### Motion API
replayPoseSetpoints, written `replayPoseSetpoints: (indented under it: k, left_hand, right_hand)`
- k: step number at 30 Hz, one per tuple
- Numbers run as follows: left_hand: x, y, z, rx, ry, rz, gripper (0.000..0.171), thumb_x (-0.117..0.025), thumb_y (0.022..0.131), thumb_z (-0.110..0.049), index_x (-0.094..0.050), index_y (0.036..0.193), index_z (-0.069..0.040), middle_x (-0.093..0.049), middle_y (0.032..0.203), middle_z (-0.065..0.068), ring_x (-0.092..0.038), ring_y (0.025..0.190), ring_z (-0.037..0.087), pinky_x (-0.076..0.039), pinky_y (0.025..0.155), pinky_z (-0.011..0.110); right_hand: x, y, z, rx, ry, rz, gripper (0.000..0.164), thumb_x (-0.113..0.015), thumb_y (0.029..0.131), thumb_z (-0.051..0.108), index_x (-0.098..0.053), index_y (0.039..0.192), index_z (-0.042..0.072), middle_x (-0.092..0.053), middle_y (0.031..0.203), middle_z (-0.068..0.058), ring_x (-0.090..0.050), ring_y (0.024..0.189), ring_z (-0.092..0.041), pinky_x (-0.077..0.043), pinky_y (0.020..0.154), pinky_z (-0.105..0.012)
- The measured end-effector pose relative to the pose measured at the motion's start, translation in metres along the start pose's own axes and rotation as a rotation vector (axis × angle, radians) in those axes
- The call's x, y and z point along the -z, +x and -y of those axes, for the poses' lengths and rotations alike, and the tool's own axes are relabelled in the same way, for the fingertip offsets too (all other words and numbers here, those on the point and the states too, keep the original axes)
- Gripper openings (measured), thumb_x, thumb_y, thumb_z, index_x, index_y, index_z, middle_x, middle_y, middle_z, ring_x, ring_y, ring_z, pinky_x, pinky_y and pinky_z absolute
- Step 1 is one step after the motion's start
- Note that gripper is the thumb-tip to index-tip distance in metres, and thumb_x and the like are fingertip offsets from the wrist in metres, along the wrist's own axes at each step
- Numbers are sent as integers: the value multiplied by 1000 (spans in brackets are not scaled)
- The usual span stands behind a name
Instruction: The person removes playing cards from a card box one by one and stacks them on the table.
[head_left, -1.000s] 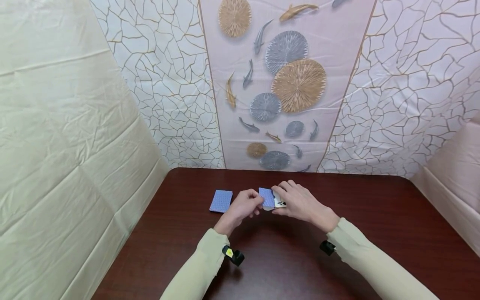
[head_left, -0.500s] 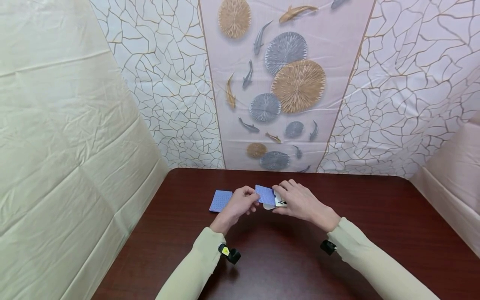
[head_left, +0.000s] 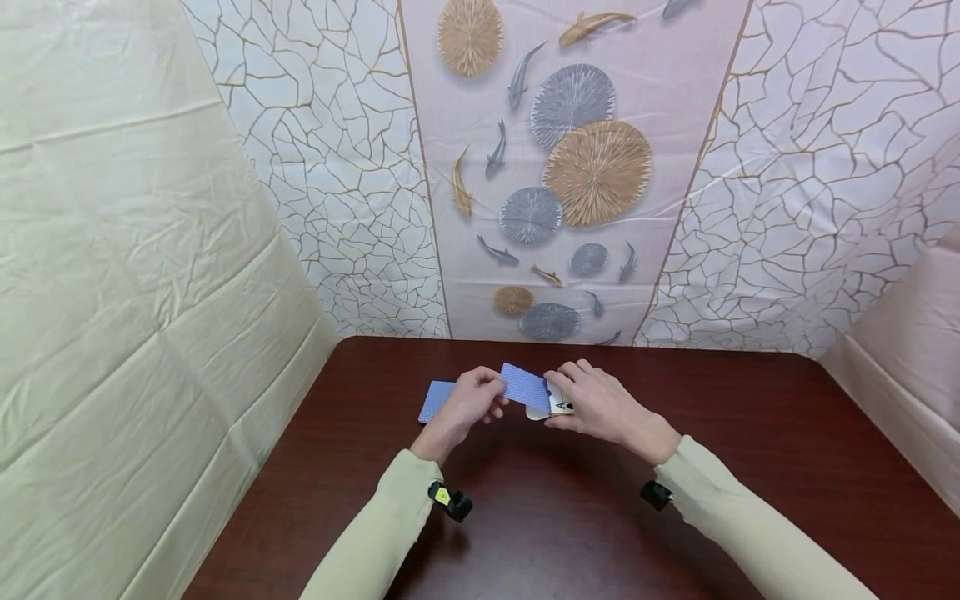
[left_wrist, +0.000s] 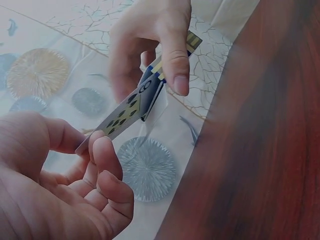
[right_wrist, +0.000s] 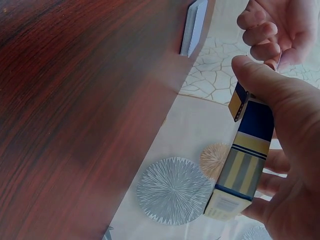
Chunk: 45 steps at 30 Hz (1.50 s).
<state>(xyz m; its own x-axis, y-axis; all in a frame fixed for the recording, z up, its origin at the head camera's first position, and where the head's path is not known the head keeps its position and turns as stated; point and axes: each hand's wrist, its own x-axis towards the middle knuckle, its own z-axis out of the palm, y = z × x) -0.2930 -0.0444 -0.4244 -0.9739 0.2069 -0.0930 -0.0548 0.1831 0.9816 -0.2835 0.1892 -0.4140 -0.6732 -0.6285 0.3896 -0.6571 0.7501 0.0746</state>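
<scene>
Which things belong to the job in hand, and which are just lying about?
Job:
- playing card, pinched by the left hand
- card box, gripped by the right hand
- card stack, probably

Just surroundings:
- table
- patterned backdrop
- wrist cameras

A playing card (head_left: 525, 388) is slanting between the two hands, its blue patterned back facing up and its underside showing dark pips. The left hand (head_left: 467, 402) is pinching its left end, while its right end is meeting the mouth of a card box (right_wrist: 240, 160); how far it is reaching inside is unclear. The right hand (head_left: 598, 402) is gripping this box, which is wearing navy, yellow and grey bands and an ace on its top, its pale flap hanging open leftward. A blue-backed deck (head_left: 435, 402) is lying flat farther left, partly hidden behind the left hand.
</scene>
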Motion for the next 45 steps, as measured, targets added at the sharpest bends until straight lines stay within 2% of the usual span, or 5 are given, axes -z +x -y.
replayPoseSetpoints:
  k: [12, 16, 22, 29, 45]
  left_hand:
    - [12, 5, -1, -32, 12, -3, 17, -57, 97, -14, -61, 109, -3, -66, 93, 24, -57, 57, 11, -43, 51, 22]
    - [21, 6, -2, -41, 20, -10, 20, -59, 98, -18, -63, 112, -3, -68, 91, 20, -58, 58, 12, -44, 51, 23]
    - [32, 9, -2, -32, 50, -45, 22, -63, 96, -20, -66, 114, -6, -66, 80, 4, -56, 59, 12, -43, 52, 24]
    - [43, 13, -1, -6, 9, -95, 17, -66, 94, -20, -65, 106, -7, -67, 85, 8, -55, 58, 14, -43, 53, 24]
    - [65, 23, 5, 25, -14, -165, 16, -62, 97, -19, -67, 106, -7, -55, 76, -1, -51, 60, 11, -41, 53, 22]
  right_hand:
    - [0, 0, 0, -8, -7, 5, 71, -82, 74, 50, -60, 126, 8, -62, 111, -8, -55, 99, -25, -51, 77, -39]
    - [0, -1, 0, -11, -9, 6, 71, -82, 73, 50, -60, 126, 8, -62, 111, -8, -55, 100, -26, -51, 76, -39]
    - [0, -2, 0, -4, -7, -10, 70, -82, 73, 49, -61, 125, 8, -62, 110, -8, -56, 100, -26, -51, 76, -40]
    - [0, -3, -1, -2, -10, -12, 69, -82, 73, 48, -62, 124, 7, -63, 111, -9, -57, 99, -27, -52, 77, -40]
    - [-1, -4, -1, -15, -22, 2, 68, -81, 74, 50, -61, 125, 9, -62, 111, -8, -56, 98, -26, -51, 76, -40]
